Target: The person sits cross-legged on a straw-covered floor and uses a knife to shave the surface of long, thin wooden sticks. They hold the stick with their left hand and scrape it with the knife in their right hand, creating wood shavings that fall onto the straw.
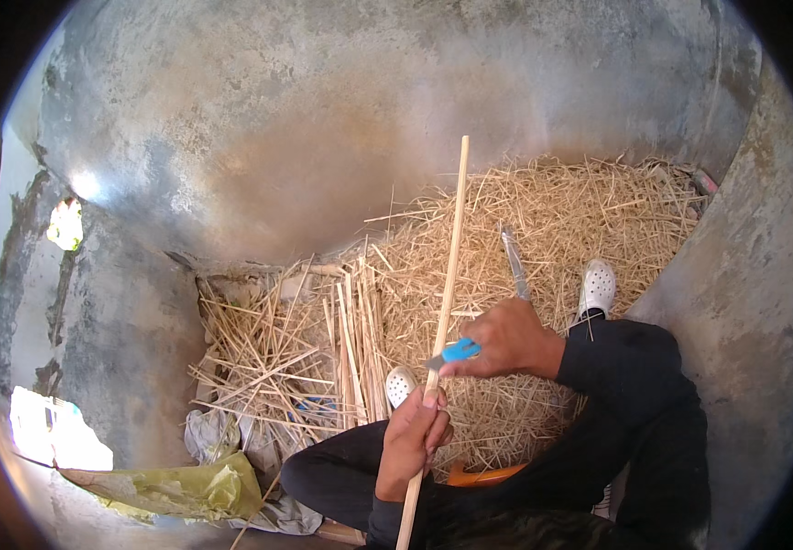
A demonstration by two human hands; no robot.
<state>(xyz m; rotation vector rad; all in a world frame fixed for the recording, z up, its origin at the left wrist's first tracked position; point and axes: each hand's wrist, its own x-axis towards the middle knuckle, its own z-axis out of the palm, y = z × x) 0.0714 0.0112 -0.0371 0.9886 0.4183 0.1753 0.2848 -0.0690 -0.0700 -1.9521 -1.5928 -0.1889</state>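
A long pale strip of wood or bamboo (452,257) slants up through the middle, its lower end running off the bottom edge. My left hand (410,433) is closed around its lower part. Just above that grip, a utility knife with a blue handle (460,350) meets the strip, its short blade against the side. My right hand (513,337) is wrapped round the knife's handle. Beyond the right hand lies a silver metal blade (514,261) on the shavings; its near end is hidden behind the hand.
Pale shavings (589,215) cover the floor ahead and to the right. Cut strips (350,339) are piled at the left. A yellow-green sack (204,486) lies lower left. Concrete walls (323,110) surround the space. My white clogs (597,287) rest among the shavings.
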